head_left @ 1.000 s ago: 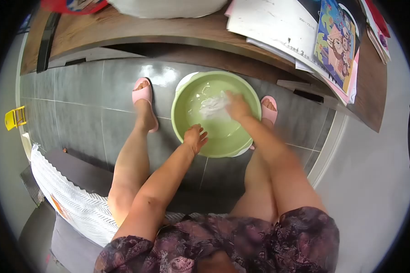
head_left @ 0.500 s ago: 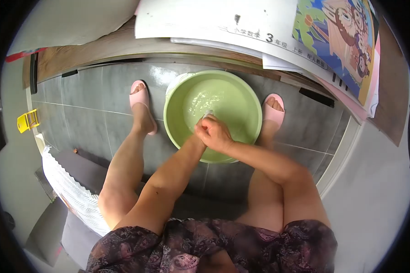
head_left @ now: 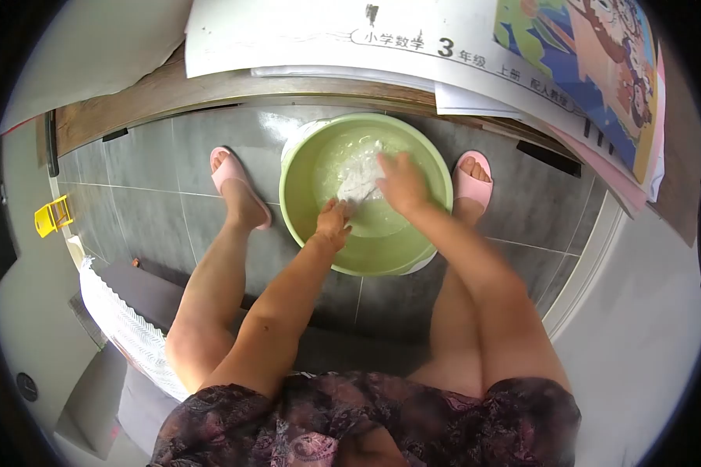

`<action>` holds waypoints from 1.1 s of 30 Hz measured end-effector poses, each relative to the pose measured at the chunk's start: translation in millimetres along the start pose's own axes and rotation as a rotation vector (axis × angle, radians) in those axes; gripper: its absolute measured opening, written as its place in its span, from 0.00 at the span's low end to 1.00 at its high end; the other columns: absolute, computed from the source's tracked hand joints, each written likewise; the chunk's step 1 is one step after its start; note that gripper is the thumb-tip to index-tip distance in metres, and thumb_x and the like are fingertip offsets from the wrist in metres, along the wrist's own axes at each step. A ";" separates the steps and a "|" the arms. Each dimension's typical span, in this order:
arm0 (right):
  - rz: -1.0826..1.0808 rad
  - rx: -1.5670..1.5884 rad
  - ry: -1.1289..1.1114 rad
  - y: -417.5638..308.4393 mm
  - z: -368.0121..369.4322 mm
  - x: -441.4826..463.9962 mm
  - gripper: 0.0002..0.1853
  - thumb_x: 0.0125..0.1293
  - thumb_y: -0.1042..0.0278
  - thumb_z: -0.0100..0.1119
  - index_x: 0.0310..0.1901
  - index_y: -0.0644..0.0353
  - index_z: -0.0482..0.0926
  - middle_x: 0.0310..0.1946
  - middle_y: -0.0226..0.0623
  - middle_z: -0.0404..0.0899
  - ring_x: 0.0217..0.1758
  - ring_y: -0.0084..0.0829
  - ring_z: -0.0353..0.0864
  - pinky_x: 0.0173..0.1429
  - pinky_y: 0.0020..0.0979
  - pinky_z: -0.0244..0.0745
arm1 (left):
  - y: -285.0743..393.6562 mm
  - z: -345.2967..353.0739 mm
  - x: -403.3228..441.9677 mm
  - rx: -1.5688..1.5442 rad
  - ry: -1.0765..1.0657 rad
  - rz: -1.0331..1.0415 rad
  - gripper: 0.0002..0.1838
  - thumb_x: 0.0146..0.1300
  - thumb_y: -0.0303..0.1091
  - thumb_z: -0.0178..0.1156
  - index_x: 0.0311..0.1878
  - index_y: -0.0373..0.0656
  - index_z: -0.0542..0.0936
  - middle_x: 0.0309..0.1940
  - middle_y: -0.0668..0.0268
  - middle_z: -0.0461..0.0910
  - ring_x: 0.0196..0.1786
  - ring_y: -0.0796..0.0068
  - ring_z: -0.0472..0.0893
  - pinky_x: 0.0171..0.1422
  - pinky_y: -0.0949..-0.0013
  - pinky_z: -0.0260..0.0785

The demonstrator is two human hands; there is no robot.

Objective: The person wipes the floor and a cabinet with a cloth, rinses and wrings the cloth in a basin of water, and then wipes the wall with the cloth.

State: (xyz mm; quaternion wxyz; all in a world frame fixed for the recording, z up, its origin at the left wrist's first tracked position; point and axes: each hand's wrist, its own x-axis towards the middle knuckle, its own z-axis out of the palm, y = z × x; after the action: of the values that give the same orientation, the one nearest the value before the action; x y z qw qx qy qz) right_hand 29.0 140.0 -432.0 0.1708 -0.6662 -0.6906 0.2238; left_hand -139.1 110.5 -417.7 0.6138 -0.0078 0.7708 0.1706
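A wet white cloth (head_left: 360,177) lies spread out in the light green basin (head_left: 288,194), among shallow water with some bubbles. At its lower end, my left hand (head_left: 333,224) has its fingers bent around the edge of the cloth. My right hand (head_left: 403,183) is at the cloth's right side, with its fingers close to or touching it. Motion blurs those fingers, so their grip on the fabric does not show clearly.
The basin stands on grey tiles (head_left: 152,167) between two feet in pink slippers (head_left: 232,175). A wooden desk edge (head_left: 148,105) with a textbook (head_left: 304,47) overhangs the far side. A small yellow chair-shaped object (head_left: 52,216) is at left.
My hands were together over the basin with the cloth bunched between them. Now they are apart, the right one farther forward, and the cloth is spread between them.
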 end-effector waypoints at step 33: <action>-0.038 0.447 -0.358 -102.8 -47.4 -20.4 0.10 0.51 0.62 0.49 0.33 0.56 0.75 0.34 0.40 0.73 0.37 0.39 0.75 0.40 0.39 0.72 | 17.8 -5.1 -5.7 -0.367 -0.737 -0.055 0.16 0.61 0.48 0.46 0.42 0.46 0.70 0.33 0.65 0.71 0.40 0.68 0.71 0.45 0.64 0.66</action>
State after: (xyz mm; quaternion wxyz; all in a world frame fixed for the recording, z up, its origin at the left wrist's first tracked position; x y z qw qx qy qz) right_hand -31.3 122.2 -335.7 0.1932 -0.5490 -0.6555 0.4813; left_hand -146.4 124.7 -406.8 0.8414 -0.0760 0.4558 0.2803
